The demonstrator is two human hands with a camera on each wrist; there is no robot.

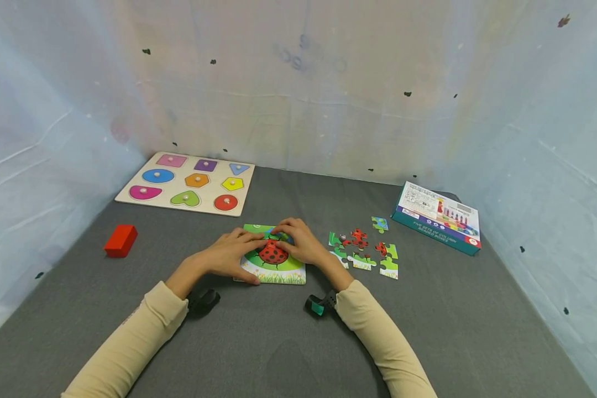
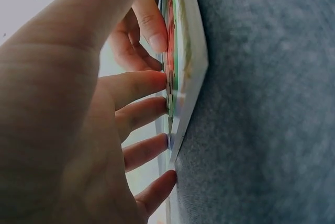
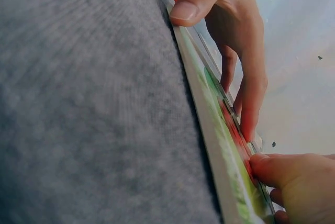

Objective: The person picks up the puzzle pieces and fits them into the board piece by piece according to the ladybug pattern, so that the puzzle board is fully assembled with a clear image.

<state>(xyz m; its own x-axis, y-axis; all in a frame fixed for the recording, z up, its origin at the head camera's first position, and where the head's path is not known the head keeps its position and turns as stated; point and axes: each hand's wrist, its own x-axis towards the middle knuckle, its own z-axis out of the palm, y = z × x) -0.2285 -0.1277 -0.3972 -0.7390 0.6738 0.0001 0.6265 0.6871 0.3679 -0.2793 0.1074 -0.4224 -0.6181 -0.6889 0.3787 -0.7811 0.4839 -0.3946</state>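
Observation:
A ladybug jigsaw puzzle board lies flat on the grey table in the head view. My left hand spreads over its left side, the thumb at the front edge and the fingertips touching the top. In the left wrist view those fingers stand apart on the puzzle. From the right, my right hand reaches over the upper right of the board with bent fingers. Its thumb touches the red part in the right wrist view; whether it pinches a piece is hidden. Loose puzzle pieces lie to the right.
A wooden shape board with knobbed shapes lies at the back left. The red block sits on the left. At the back right is a boxed toy set. A pale plastic sheet rises behind the table.

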